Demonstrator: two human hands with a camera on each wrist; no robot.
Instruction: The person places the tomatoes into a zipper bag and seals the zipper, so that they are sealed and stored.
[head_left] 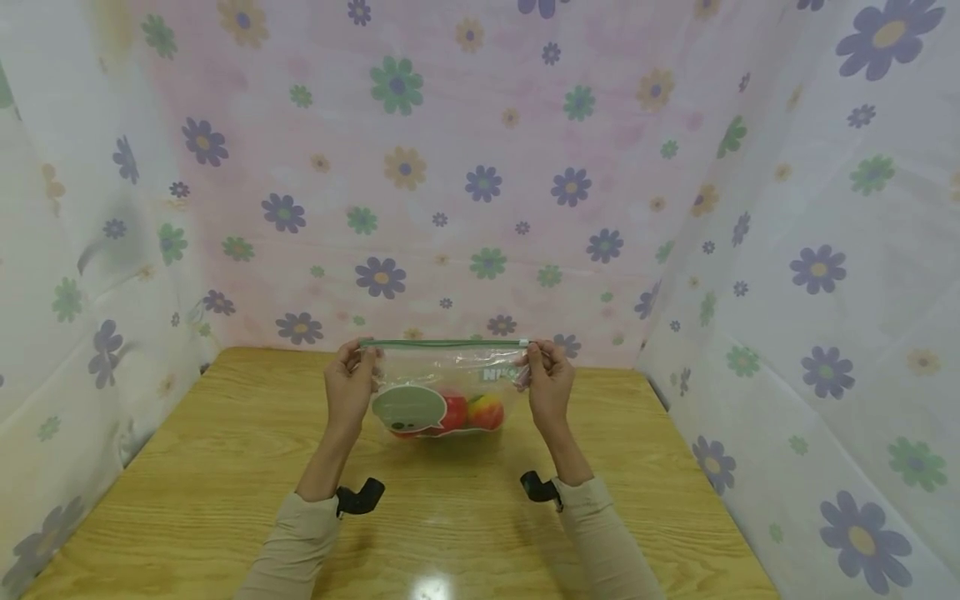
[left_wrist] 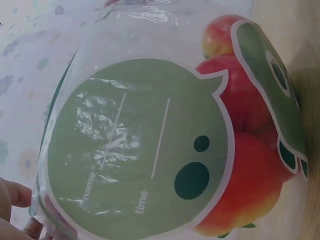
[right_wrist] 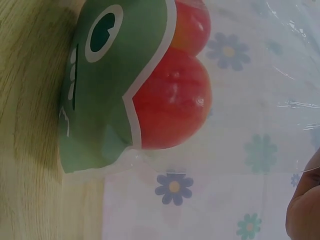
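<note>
A clear zip bag (head_left: 442, 367) with a green zip strip along its top is stretched between both hands in the head view. My left hand (head_left: 351, 379) pinches its top left corner, and my right hand (head_left: 549, 375) pinches the top right corner beside the white zip slider (head_left: 524, 342). Several red and yellow fruits, apple-like, lie in the bottom of the bag; one fruit (head_left: 486, 412) shows at its right. A green speech-bubble label (left_wrist: 135, 145) with "name" and "time" fills much of the left wrist view. The right wrist view shows a smooth red fruit (right_wrist: 172, 102) behind green print.
Beneath the bag spreads a wood-grain table (head_left: 442, 517). Flower-patterned cloth (head_left: 450, 208) stands around its back and both sides. Black wrist mounts (head_left: 362, 497) stick out inward from the beige sleeves (head_left: 296, 542).
</note>
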